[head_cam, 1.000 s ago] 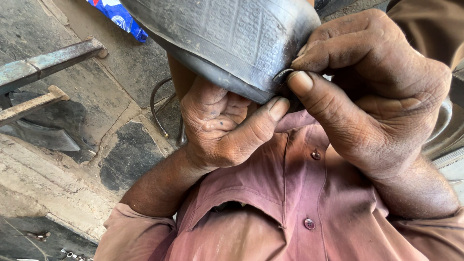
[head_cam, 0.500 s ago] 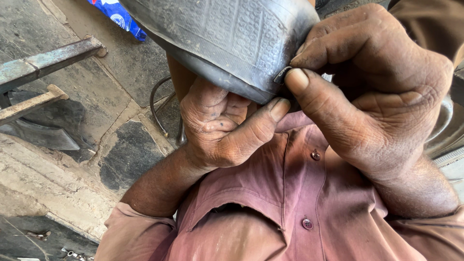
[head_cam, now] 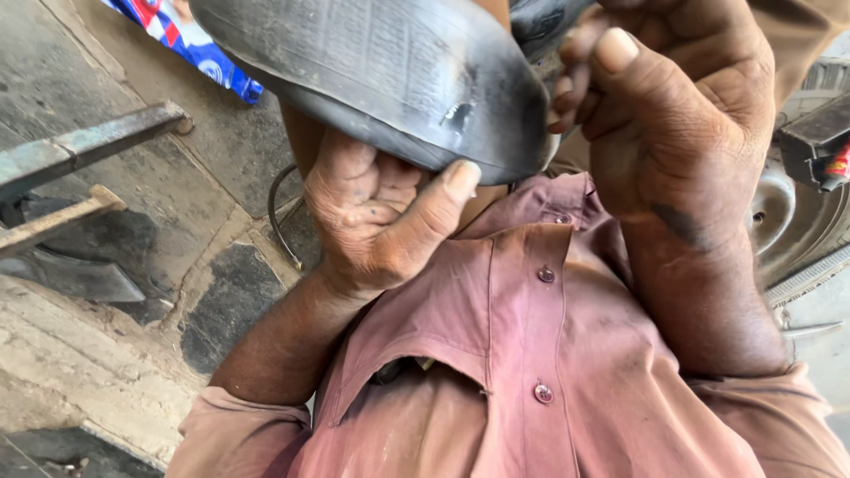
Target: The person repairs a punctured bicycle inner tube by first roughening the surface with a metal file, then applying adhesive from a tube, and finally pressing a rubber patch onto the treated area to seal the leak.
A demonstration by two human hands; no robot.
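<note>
I hold a black rubber inner tube [head_cam: 372, 71] close in front of my chest. My left hand [head_cam: 376, 217] grips its lower fold from beneath, thumb pressed up on the rubber. At the tube's right end, my right hand [head_cam: 673, 124] has its fingers curled on the rubber and the thumb raised. A small pale nick [head_cam: 459, 113] shows on the tube between my two thumbs. Below them is my faded red buttoned shirt [head_cam: 531, 354].
A stone-slab floor [head_cam: 133, 354] lies below left. A metal bar [head_cam: 88, 146] and a wooden piece [head_cam: 53, 221] reach in from the left. A blue, red and white wrapper [head_cam: 190, 44] lies at top. A wire loop [head_cam: 276, 212] and a wheel rim [head_cam: 797, 221] are nearby.
My right thumb and forefinger have left the spot they pinched and shifted right and up. The small nick on the tube now shows. The left hand keeps its grip.
</note>
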